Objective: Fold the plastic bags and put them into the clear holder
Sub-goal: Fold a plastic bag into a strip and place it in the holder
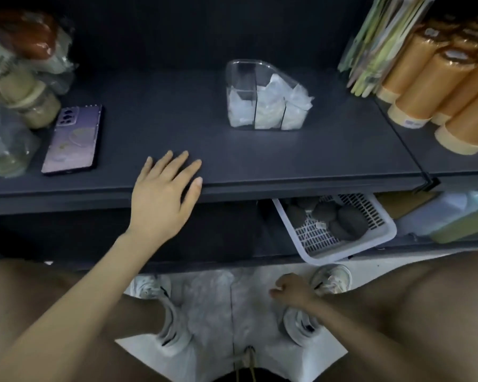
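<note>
On dark matte shelf (177,111), clear holder (262,97) holds crinkled folded bags (268,106).

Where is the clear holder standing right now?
In the head view, the clear holder stands on the dark shelf, between the purple phone at left and orange rolls at right.
</note>
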